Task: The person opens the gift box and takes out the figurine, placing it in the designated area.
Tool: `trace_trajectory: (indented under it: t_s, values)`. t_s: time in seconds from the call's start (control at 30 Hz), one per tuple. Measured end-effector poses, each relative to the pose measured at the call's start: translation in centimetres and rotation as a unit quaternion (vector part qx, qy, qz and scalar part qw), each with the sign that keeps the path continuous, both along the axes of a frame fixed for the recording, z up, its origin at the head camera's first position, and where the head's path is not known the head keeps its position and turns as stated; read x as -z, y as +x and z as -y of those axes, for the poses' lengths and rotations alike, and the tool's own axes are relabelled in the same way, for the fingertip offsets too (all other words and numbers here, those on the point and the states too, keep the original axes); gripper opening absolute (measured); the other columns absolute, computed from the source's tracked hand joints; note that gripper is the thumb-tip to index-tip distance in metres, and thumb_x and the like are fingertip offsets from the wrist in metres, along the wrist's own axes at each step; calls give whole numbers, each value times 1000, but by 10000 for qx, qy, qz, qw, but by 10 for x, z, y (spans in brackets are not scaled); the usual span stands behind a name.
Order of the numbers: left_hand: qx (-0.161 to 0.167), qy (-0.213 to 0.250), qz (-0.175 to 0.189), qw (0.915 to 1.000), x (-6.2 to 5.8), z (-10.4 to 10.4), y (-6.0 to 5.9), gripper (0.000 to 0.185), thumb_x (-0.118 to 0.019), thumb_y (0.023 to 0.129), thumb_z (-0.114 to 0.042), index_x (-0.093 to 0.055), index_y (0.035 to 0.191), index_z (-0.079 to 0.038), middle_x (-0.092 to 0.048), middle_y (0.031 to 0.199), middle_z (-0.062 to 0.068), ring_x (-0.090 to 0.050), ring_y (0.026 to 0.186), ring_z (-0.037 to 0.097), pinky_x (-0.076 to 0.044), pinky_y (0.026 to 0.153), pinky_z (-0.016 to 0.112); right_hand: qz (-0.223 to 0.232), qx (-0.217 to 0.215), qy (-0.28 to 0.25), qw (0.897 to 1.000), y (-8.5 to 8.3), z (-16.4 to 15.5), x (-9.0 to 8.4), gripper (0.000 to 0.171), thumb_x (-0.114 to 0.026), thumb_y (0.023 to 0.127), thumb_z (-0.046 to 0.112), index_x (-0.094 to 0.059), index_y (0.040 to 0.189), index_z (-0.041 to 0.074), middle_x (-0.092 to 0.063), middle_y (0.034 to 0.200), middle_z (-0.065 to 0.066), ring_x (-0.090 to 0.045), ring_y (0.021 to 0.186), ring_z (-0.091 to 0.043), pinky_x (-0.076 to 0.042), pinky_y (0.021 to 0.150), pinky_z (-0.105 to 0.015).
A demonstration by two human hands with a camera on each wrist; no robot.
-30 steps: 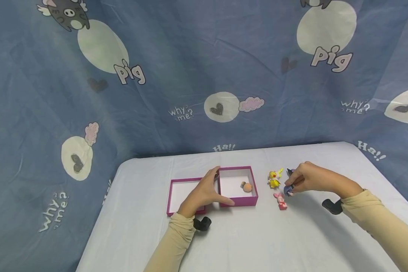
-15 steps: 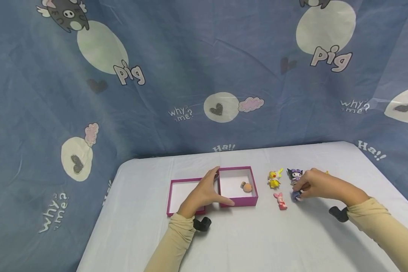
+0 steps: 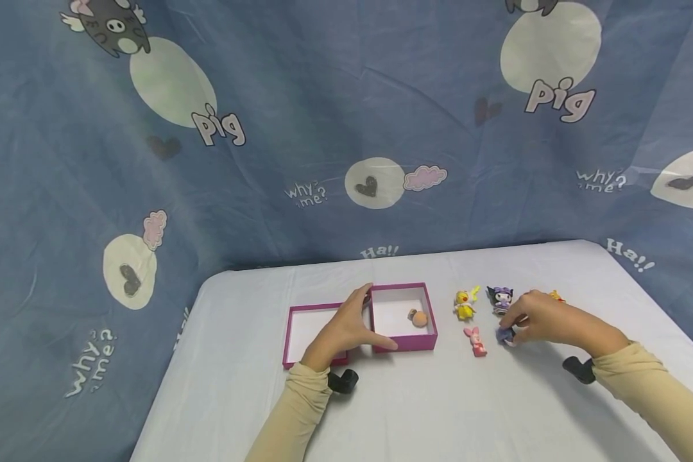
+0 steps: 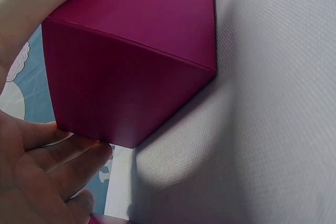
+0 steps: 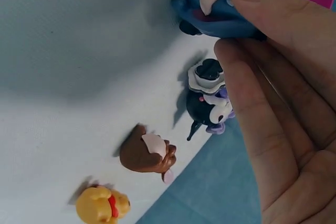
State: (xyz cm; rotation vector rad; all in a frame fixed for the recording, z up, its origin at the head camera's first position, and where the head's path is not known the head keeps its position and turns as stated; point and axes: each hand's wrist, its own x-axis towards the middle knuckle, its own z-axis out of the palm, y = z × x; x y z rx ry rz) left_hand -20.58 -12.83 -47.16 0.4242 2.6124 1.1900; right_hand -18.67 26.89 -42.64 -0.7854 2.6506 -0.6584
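Observation:
My left hand (image 3: 349, 327) holds an open-topped magenta box (image 3: 412, 343) at its left side. In the left wrist view, the thumb lies over one wall of the box (image 4: 136, 61) and the fingertips touch another edge. A small peach-coloured figurine (image 3: 419, 319) lies inside. Between thumb and fingers, my right hand (image 3: 545, 321) pinches a small blue figurine (image 3: 504, 335), low over or on the table; contact is unclear. The right wrist view shows the blue figurine (image 5: 191, 3) close up. A black-and-purple figurine (image 3: 502, 298) stands just behind it, and a pink-and-red rabbit-eared figurine (image 3: 475, 342) to its left.
A shallow magenta-rimmed lid (image 3: 289, 337) lies left of the box, partly behind the left hand. A yellow figurine (image 3: 464, 305) stands right of the box. Farther right are a brown figurine (image 5: 144, 153) and an orange-yellow bear figurine (image 5: 102, 205). Blue patterned cloth (image 3: 300, 141) hangs behind.
My right hand has moved right and towards me with the blue figurine, uncovering the black-and-purple one and part of the orange-yellow one. My left hand and the box have stayed put.

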Motion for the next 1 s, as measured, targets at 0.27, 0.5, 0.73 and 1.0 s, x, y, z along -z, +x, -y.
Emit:
trace_trajectory:
  t_s: [0.27, 0.5, 0.73, 1.0]
  values:
    - [33, 67, 6, 10000, 1, 0, 0, 134, -100, 61, -45, -22, 165, -14, -33, 169, 11, -34, 155, 31, -33, 125, 54, -99, -68, 181, 9998, 1, 4, -2, 26, -91, 73, 5, -83, 97, 4, -80, 100, -11, -77, 88, -23, -65, 75, -32]
    - [52, 94, -7, 9999, 3, 1, -1, 134, -100, 60, -46, -22, 165, -14, -34, 168, 10, -36, 154, 30, -34, 125, 53, -247, -238, 122, 9993, -3, 18, -20, 24, -89, 77, 7, -82, 100, 2, -81, 100, -11, -78, 89, -27, -65, 76, -33]
    - [38, 75, -18, 10000, 1, 1, 0, 134, -100, 61, -46, -22, 165, -14, -35, 167, 11, -37, 154, 31, -34, 125, 54, -899, -819, -143, 9925, -16, 53, -39, 18, -81, 85, 1, -82, 102, 6, -81, 102, -7, -77, 93, -21, -65, 80, -35]
    - [91, 29, -52, 9999, 1, 1, -1, 134, -99, 61, -47, -21, 165, -14, -35, 167, 11, -37, 154, 32, -36, 124, 55, -1071, -1273, 20, 9861, -29, 98, -39, 23, -81, 86, 2, -82, 108, 10, -81, 107, -2, -77, 101, -20, -64, 87, -39]
